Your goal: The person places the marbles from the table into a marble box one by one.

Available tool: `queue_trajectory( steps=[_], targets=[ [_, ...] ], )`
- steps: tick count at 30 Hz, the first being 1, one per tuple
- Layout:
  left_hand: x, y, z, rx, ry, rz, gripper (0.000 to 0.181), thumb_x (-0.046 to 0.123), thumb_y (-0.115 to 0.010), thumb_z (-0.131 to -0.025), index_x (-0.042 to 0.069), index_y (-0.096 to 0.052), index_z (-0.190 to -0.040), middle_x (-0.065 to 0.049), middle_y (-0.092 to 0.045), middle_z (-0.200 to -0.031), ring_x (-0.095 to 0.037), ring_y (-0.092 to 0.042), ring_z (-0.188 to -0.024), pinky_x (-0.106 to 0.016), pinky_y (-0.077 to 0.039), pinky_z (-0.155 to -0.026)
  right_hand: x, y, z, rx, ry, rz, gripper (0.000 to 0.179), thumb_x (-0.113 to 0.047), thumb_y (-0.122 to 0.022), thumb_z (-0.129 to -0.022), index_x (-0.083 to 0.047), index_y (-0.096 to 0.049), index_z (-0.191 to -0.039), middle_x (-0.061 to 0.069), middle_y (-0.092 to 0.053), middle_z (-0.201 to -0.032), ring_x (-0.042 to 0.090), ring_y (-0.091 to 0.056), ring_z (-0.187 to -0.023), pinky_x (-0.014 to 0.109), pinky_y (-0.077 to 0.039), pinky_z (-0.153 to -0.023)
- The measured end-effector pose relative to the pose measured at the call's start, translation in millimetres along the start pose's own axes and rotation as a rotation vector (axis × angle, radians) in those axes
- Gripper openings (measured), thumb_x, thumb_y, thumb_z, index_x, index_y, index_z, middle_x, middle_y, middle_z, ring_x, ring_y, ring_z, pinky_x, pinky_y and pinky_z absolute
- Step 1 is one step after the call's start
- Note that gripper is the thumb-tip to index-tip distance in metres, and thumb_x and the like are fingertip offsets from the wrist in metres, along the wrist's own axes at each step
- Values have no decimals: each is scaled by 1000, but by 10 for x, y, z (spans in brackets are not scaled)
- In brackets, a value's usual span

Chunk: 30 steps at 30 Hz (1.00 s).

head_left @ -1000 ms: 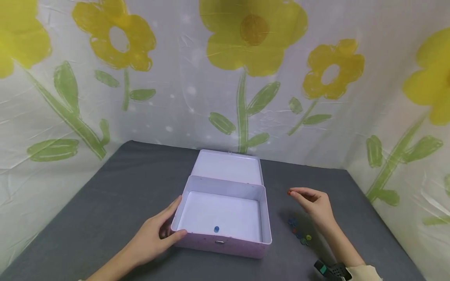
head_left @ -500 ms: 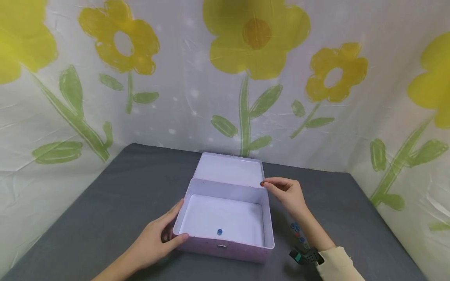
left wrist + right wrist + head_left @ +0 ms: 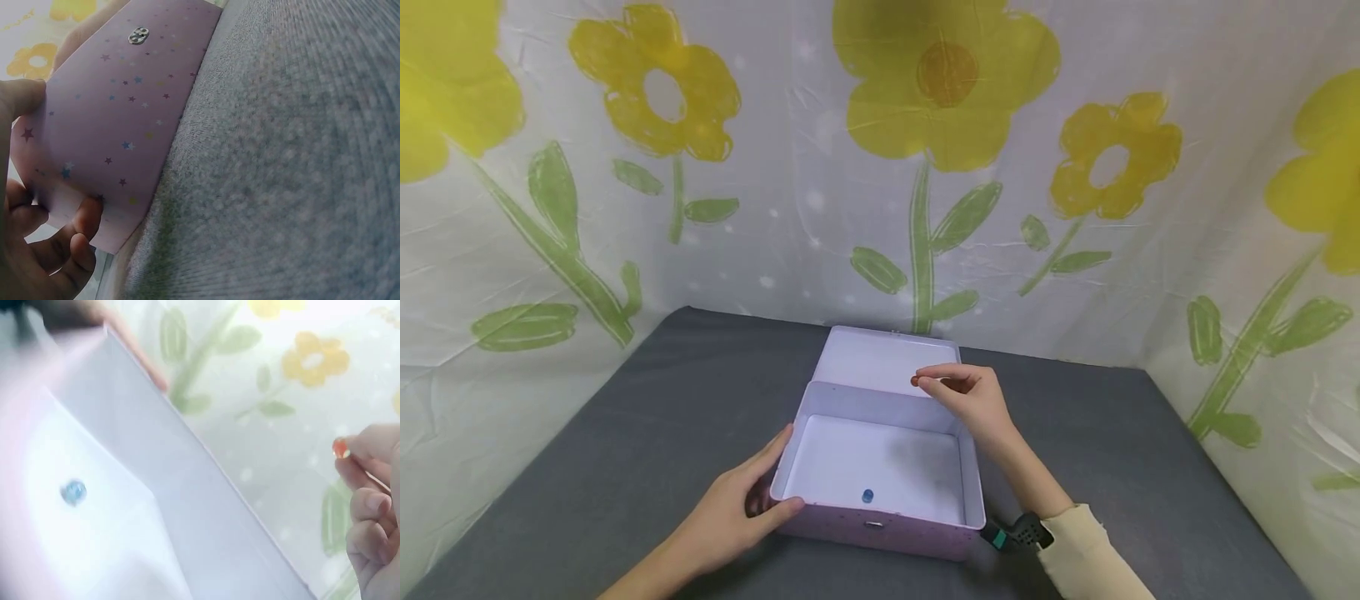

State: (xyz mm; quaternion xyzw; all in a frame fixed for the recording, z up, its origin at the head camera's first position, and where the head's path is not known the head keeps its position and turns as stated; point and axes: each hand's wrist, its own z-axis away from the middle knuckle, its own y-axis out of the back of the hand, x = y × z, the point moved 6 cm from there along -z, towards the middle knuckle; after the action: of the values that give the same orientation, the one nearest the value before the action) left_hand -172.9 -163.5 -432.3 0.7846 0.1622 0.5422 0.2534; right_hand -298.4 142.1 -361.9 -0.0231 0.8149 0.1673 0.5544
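Observation:
In the head view an open pinkish-purple tin box (image 3: 842, 525) with a white inside stands on the dark cloth, its lid (image 3: 880, 358) folded back. My left hand (image 3: 722, 512) holds the box's front left corner, thumb at the front rim and fingers along the side; the left wrist view shows star prints on the box (image 3: 106, 119). Between thumb and index finger my right hand (image 3: 973, 400) pinches a small orange-red glass bead (image 3: 339, 448) above the back right part of the box. One blue glass bead (image 3: 867, 496) lies inside near the front wall.
Dark grey cloth (image 3: 662, 433) covers the table. A white curtain with yellow flowers (image 3: 790, 208) hangs behind and at both sides. A dark band (image 3: 1018, 532) sits on my right wrist, close to the box's front right corner.
My right hand has moved left with the orange-red bead, from beside the box to above it. The small beads seen on the cloth at the right are now hidden by the right arm.

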Motion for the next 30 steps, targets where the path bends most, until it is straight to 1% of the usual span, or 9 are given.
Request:
queue_trajectory(
  steps=[6,11,13,14,17,20,24,27,30],
  targets=[
    [5,9,1,13,-2,12,85,37,-83,-93,21,-41,-165,-8,-59,-132,-1,-46,-70,-22,-44,-60,-46,-139,-10,-45,-5,17,15,-8,-78,-97,0,-82,-110,13,-80,-105,41,-74,-105,27,-59,-86],
    [-37,-2,-9,10,31,-7,86,41,-83,-93,23,-41,-165,-6,-59,-133,-1,-48,-71,-22,-45,-61,-27,-218,36,-66,-37,59,14,-9,-78,-97,-3,-83,-108,13,-81,-104,41,-75,-100,23,-53,-72],
    [-53,-14,-10,6,41,-10,87,42,-83,-93,22,-40,-166,-7,-59,-135,-1,-48,-71,-22,-46,-61,-9,-249,65,-73,-64,86,14,-13,-79,-97,-6,-84,-107,11,-81,-102,34,-74,-92,23,-47,-66],
    [-55,-19,-11,5,39,-9,87,42,-83,-93,21,-40,-166,-7,-59,-135,-1,-48,-71,-22,-46,-61,1,-265,80,-76,-78,101,13,-14,-79,-97,-7,-84,-107,9,-81,-102,29,-72,-84,23,-44,-64],
    [-60,-32,-11,7,29,-6,88,42,-83,-93,19,-40,-165,-9,-60,-135,-1,-48,-71,-22,-46,-61,33,-307,114,-84,-118,143,12,-17,-80,-97,-11,-85,-105,6,-82,-100,14,-54,-63,23,-36,-59],
    [-57,-35,-11,11,24,-2,88,41,-84,-92,18,-41,-165,-10,-60,-134,-1,-48,-70,-22,-46,-61,66,-337,124,-83,-138,195,9,-17,-81,-95,-14,-86,-102,2,-81,-96,8,-37,-57,23,-32,-57],
    [-51,-27,-13,12,34,-3,88,42,-84,-91,19,-41,-165,-9,-60,-134,-1,-48,-70,-22,-46,-61,85,-394,112,-91,-112,313,5,-17,-84,-92,-16,-87,-96,-2,-78,-84,7,-40,-54,22,-30,-52],
    [-42,-19,-11,10,39,-2,88,42,-84,-91,20,-41,-165,-9,-61,-133,-1,-48,-70,-22,-46,-61,91,-460,108,-129,-69,404,4,-17,-85,-90,-15,-87,-94,-3,-76,-78,5,-41,-52,21,-30,-49],
    [-38,-17,-6,9,39,0,88,42,-84,-91,19,-41,-165,-10,-60,-134,-1,-48,-70,-22,-46,-61,106,-522,113,-177,-34,475,5,-15,-85,-90,-13,-87,-93,-3,-78,-82,3,-43,-51,21,-34,-49]
  ],
)
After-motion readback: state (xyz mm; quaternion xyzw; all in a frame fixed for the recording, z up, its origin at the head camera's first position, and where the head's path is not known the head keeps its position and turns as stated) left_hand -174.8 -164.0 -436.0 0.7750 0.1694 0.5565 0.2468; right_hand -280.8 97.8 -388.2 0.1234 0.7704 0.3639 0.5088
